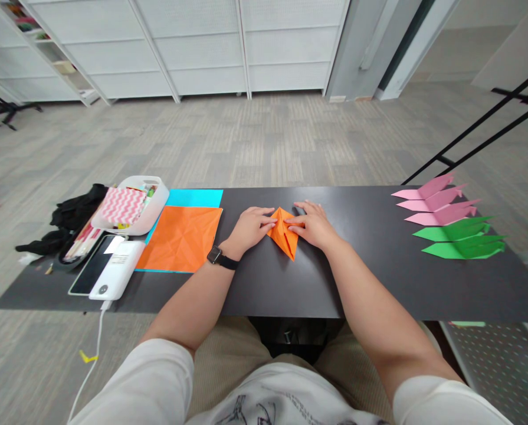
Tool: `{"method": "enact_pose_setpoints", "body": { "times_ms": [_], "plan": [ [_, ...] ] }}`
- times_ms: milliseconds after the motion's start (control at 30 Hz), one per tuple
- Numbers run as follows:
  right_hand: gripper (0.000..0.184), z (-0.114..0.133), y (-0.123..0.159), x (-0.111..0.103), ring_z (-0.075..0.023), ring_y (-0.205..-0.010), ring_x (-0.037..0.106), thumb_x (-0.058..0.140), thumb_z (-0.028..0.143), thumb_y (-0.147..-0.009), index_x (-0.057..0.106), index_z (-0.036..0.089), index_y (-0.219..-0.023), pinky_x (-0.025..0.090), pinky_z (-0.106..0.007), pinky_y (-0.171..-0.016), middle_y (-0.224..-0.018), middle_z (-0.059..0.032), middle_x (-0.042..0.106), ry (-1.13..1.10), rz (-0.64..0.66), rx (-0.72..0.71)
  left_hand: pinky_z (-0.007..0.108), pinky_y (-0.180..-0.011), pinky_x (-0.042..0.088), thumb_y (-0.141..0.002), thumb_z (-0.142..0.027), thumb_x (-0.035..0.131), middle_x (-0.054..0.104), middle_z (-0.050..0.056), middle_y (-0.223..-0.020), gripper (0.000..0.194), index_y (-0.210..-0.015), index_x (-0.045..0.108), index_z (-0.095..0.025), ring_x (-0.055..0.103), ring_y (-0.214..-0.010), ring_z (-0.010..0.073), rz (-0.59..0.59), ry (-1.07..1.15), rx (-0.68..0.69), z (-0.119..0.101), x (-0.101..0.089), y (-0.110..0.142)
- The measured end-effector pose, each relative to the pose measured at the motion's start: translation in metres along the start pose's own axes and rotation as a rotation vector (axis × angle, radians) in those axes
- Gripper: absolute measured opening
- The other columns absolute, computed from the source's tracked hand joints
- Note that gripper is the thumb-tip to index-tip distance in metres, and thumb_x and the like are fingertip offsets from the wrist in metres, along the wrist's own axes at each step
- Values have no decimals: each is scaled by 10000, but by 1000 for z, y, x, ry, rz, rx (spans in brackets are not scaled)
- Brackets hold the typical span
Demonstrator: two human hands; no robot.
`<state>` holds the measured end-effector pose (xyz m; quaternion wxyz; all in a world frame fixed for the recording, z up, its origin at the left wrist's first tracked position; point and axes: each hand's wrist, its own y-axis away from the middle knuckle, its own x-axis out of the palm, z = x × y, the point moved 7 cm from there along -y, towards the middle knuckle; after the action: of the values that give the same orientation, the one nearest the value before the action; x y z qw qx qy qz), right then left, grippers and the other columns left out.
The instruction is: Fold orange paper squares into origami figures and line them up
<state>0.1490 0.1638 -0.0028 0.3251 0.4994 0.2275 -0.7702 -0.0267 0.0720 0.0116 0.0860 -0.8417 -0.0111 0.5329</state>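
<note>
A small orange origami paper (pixel 285 236), folded into a kite-like diamond with a centre crease, lies on the dark table in front of me. My left hand (pixel 252 227) holds its left side, thumb and fingertips on the edge. From the right, my right hand (pixel 313 224) grips the other side, its thumb lying across the folded flaps and the index finger stretched beyond them. The paper's lower point faces me, uncovered. Some of the folds under the fingertips are hidden.
Left on the table (pixel 264 295) are orange sheets (pixel 181 239) over blue paper (pixel 196 198), a white power bank (pixel 117 268) with a cable, a phone (pixel 96 265), a white bin (pixel 154 206) and black cloth (pixel 80 206). Pink (pixel 432 200) and green folded birds (pixel 462 248) line the right.
</note>
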Motion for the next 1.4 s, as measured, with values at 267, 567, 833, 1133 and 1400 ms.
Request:
{"method": "enact_pose_setpoints", "body": {
  "times_ms": [267,567,833,1133,1400],
  "plan": [
    [325,2,1,0,-349,-1621,326,736,349,-988,796,453,-1290,190,-673,-1321,-1662,-7,506,2,28,-22,478,-1266,419,-1051,-320,631,668,33,-1546,295,-1284,813,-328,611,-1421,242,45,-68,19,-7,1,2],
    [382,2,1,3,-347,-1610,342,720,330,-984,770,410,-1354,201,-648,-1333,-1656,-21,507,-11,28,-22,477,-1315,343,-1047,-359,622,589,74,-1628,384,-1401,751,-282,542,-1493,266,97,-98,26,-8,0,7],
    [383,7,2,3,-353,-1606,353,681,302,-995,768,400,-1354,184,-703,-1319,-1656,-29,521,-23,54,-36,526,-1337,282,-1040,-404,621,464,102,-1722,501,-1526,644,-282,433,-1586,312,166,-107,-5,-11,0,12],
    [370,10,4,3,-373,-1608,353,689,248,-992,789,423,-1302,137,-793,-1283,-1637,-18,544,-34,38,-64,651,-1345,220,-1077,-490,541,416,81,-1753,554,-1594,568,-293,327,-1643,365,171,-143,-51,-7,6,14],
    [375,9,3,5,-388,-1594,373,700,228,-983,796,423,-1289,167,-818,-1269,-1623,-26,559,-43,17,-69,639,-1343,265,-1108,-445,454,445,86,-1725,531,-1612,533,-295,354,-1627,352,113,-240,-90,-12,7,9]
  ]
}}
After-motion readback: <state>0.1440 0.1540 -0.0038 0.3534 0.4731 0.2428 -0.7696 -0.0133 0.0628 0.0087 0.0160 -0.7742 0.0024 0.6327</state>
